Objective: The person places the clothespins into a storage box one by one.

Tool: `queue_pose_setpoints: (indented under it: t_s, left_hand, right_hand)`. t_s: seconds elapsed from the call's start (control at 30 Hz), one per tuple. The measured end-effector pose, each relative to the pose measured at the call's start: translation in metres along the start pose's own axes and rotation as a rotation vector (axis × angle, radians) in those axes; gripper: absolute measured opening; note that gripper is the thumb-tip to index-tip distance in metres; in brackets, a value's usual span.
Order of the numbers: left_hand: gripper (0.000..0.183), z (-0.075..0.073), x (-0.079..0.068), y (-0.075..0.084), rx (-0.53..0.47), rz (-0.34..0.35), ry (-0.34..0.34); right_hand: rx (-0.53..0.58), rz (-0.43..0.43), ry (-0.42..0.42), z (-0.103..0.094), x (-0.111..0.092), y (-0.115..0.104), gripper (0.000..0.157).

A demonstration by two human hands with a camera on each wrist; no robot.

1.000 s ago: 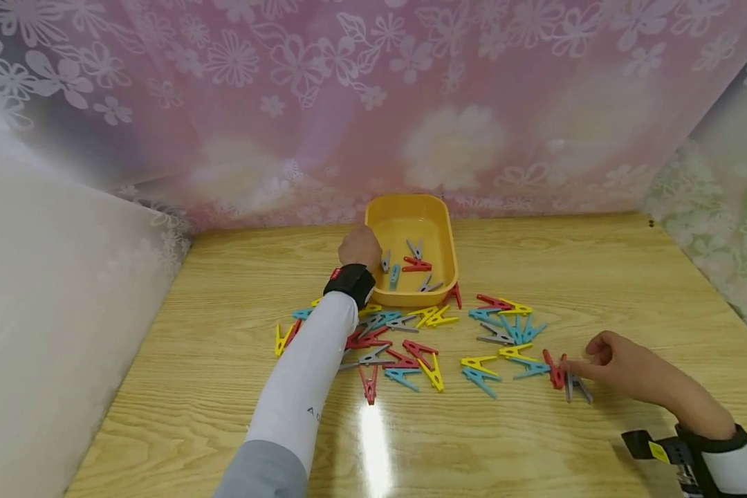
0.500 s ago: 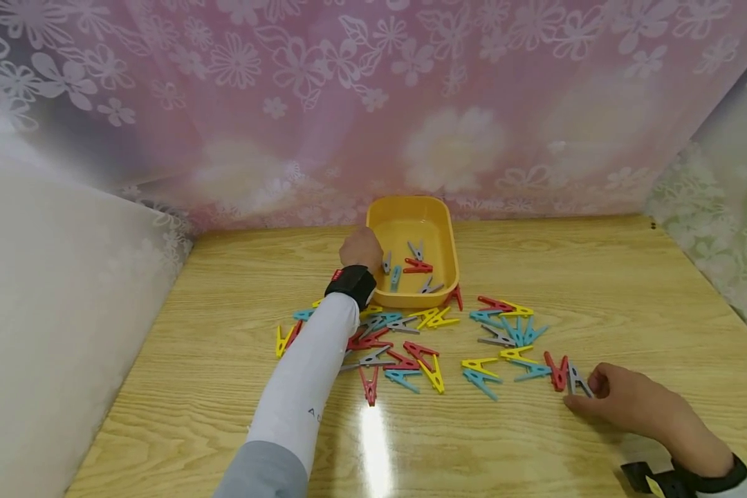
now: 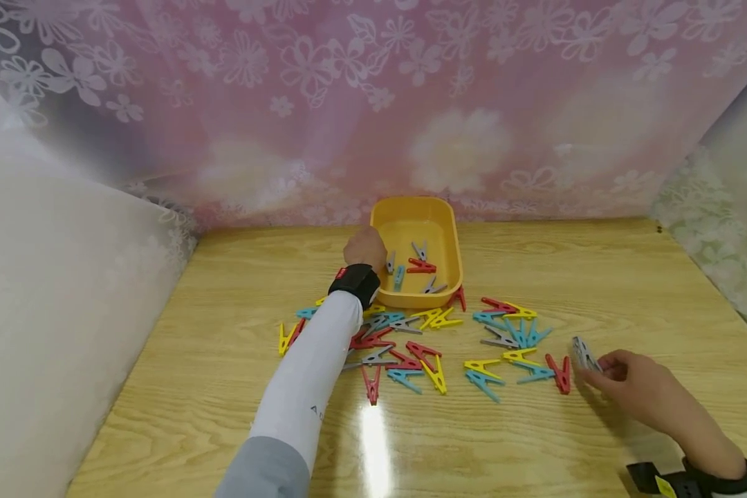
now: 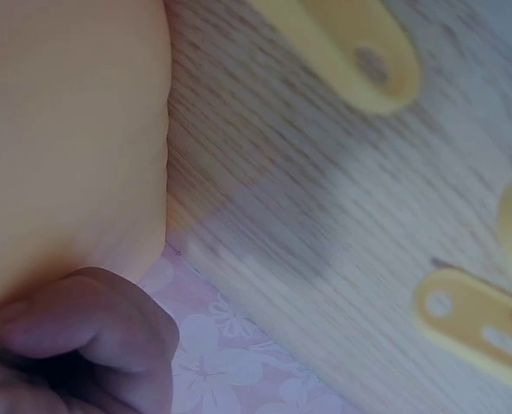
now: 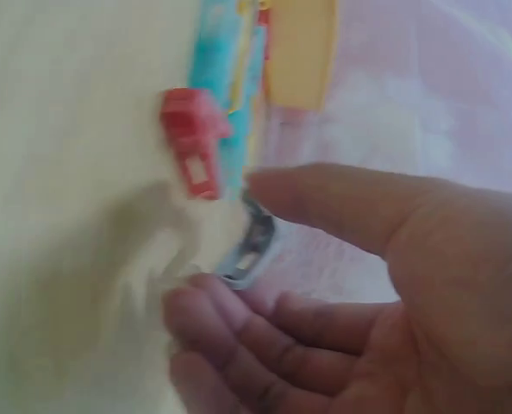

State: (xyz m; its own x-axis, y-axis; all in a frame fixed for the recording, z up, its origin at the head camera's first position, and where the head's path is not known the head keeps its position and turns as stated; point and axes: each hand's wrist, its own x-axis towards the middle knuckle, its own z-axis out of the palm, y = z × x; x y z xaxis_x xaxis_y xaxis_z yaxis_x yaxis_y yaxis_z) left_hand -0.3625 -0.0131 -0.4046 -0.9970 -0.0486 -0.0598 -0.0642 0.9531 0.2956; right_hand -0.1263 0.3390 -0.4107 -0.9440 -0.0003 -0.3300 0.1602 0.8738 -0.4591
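Note:
My left hand grips the left rim of a yellow plastic basin. In the left wrist view its curled fingers lie against the basin's side, with the hold partly out of frame. Inside the basin lie several clothespins, grey, red and blue. My right hand pinches a grey clothespin between thumb and fingers at the right of the scattered ones; the right wrist view shows this grey clothespin between thumb and fingertips. Just left of it lies a red clothespin.
Several red, yellow, blue and grey clothespins are spread over the wooden table in front of the basin, some under the left forearm. A pink flowered cloth hangs behind the table's back edge, close to the basin.
The right hand moved from the red clothespin toward the grey one beside it, took hold of it and turned it upward from where it lay. The left hand stayed on the basin.

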Motion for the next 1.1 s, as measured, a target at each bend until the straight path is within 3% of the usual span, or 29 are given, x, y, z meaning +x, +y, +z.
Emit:
queue_pose_setpoints:
  t_s: [0.23, 0.4, 0.8, 0.93, 1.1]
  left_hand:
    - [0.023, 0.001, 0.000, 0.001, 0.006, -0.016, -0.007]
    - [0.023, 0.000, 0.001, 0.001, 0.015, -0.022, -0.004]
    - [0.023, 0.002, 0.000, 0.003, 0.005, -0.021, -0.009]
    - [0.024, 0.003, 0.001, 0.003, 0.004, -0.017, -0.005]
    - [0.025, 0.003, 0.005, -0.002, 0.003, -0.017, 0.009]
  right_hand:
    - [0.060, -0.155, 0.201, -0.012, 0.028, -0.047, 0.059]
    - [0.121, -0.264, 0.280, -0.015, 0.060, -0.087, 0.055]
    - [0.297, -0.341, 0.217, -0.004, 0.130, -0.165, 0.057]
    - [0.356, -0.394, 0.189, 0.001, 0.143, -0.173, 0.060]
    - [0.384, -0.477, 0.194, 0.005, 0.143, -0.169, 0.052]
